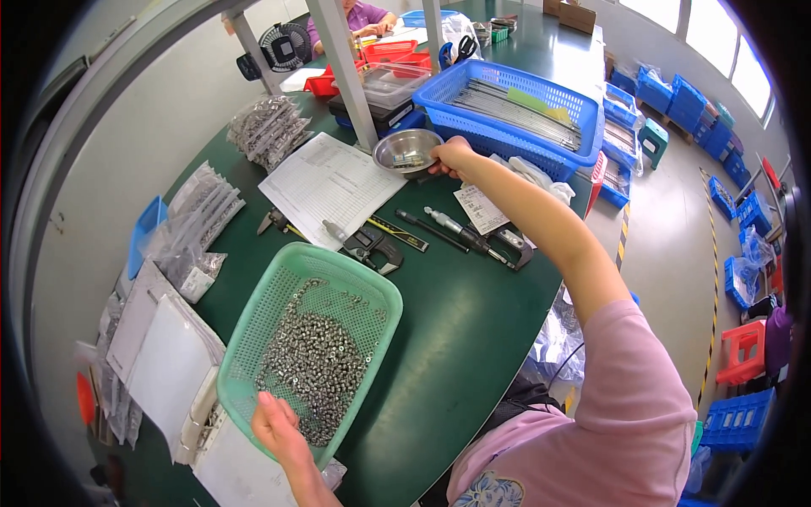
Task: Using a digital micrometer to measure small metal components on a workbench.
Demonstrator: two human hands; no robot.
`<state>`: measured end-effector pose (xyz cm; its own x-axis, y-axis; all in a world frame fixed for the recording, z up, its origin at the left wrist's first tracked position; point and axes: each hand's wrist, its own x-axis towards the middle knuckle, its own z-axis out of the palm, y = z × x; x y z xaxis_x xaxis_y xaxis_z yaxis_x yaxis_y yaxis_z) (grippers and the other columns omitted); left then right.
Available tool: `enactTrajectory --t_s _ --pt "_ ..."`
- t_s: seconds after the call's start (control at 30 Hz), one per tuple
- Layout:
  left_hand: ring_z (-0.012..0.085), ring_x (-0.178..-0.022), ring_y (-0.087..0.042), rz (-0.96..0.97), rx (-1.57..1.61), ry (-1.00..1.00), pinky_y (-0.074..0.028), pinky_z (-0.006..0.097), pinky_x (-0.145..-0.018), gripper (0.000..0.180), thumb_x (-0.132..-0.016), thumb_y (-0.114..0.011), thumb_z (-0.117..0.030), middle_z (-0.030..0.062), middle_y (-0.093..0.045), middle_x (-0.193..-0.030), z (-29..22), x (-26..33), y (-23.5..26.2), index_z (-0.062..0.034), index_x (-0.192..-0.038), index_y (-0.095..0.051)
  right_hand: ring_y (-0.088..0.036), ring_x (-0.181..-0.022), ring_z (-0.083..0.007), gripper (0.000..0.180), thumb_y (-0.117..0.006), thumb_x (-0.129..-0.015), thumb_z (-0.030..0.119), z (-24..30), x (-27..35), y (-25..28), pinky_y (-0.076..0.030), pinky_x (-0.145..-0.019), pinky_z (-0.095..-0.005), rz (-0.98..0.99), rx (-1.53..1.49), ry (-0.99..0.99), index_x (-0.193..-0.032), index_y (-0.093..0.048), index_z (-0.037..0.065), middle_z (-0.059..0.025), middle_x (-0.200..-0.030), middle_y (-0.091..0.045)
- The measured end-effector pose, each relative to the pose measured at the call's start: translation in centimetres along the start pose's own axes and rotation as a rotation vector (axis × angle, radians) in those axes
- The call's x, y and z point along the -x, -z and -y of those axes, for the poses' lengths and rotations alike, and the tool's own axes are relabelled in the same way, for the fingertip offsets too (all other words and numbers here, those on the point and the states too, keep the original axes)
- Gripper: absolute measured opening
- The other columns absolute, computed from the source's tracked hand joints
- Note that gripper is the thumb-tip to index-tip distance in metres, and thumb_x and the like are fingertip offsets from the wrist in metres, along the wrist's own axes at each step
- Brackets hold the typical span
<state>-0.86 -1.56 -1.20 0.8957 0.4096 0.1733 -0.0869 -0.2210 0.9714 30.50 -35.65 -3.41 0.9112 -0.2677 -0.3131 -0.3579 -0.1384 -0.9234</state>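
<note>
My right hand reaches across the table and grips the near right rim of a small round metal bowl. A few small metal pieces lie in the bowl. My left hand is at the near left end of a green perforated plastic basket, its fingers curled in; what they hold, if anything, is hidden. Many small shiny metal parts are heaped in the basket. Beyond it lie a digital micrometer, a second micrometer and a caliper.
Printed sheets lie beside the bowl. A blue basket of thin metal rods stands behind my right hand. Bagged parts and an open binder line the left side. A metal post rises behind the bowl. Another person sits at the far end.
</note>
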Motion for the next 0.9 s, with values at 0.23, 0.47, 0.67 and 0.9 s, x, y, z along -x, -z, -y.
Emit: enactTrajectory --t_s 0.23,0.47,0.67,0.9 --pt "0.0025 -0.045 -0.021 -0.023 -0.042 0.015 -0.012 0.023 -0.041 0.039 -0.09 -0.041 -0.02 -0.0061 -0.024 -0.05 0.2 -0.1 0.0 -0.0108 -0.055 -0.026 -0.06 -0.062 -0.0224 0.032 -0.06 -0.066 0.027 0.2 3.0 1.3 -0.046 -0.054 -0.032 -0.136 0.639 0.273 -0.083 -0.062 0.0 -0.0112 -0.073 -0.064" --pt "0.0013 -0.046 -0.021 0.01 -0.034 0.037 -0.013 0.021 -0.041 0.038 -0.088 -0.045 -0.018 -0.007 -0.024 -0.051 -0.2 0.0 -0.2 -0.0104 -0.055 -0.028 -0.061 -0.077 -0.0219 0.025 -0.063 -0.059 0.023 -1.8 5.2 2.9 -0.047 -0.067 -0.0335 0.133 0.986 0.592 -0.081 -0.065 0.011 -0.0073 -0.078 -0.063" --pt "0.0023 -0.044 -0.024 0.04 -0.078 0.027 -0.015 0.021 -0.04 0.039 -0.088 -0.046 -0.019 -0.0057 -0.026 -0.048 -0.2 0.3 -0.2 -0.0098 -0.054 -0.029 -0.061 -0.071 -0.0195 0.018 -0.064 -0.064 0.02 -0.3 4.5 3.8 -0.047 -0.064 -0.0296 0.387 0.638 0.786 -0.078 -0.064 0.008 -0.0066 -0.074 -0.063" --pt "0.0052 -0.042 -0.028 0.051 -0.086 0.032 -0.019 0.022 -0.04 0.039 -0.088 -0.042 -0.019 -0.0025 -0.029 -0.046 -0.3 0.1 -0.3 -0.0083 -0.052 -0.031 -0.061 -0.073 -0.0204 0.023 -0.062 -0.068 0.023 1.6 3.1 3.5 -0.047 -0.066 -0.0306 -0.052 0.479 0.78 -0.081 -0.064 0.005 -0.0093 -0.078 -0.064"
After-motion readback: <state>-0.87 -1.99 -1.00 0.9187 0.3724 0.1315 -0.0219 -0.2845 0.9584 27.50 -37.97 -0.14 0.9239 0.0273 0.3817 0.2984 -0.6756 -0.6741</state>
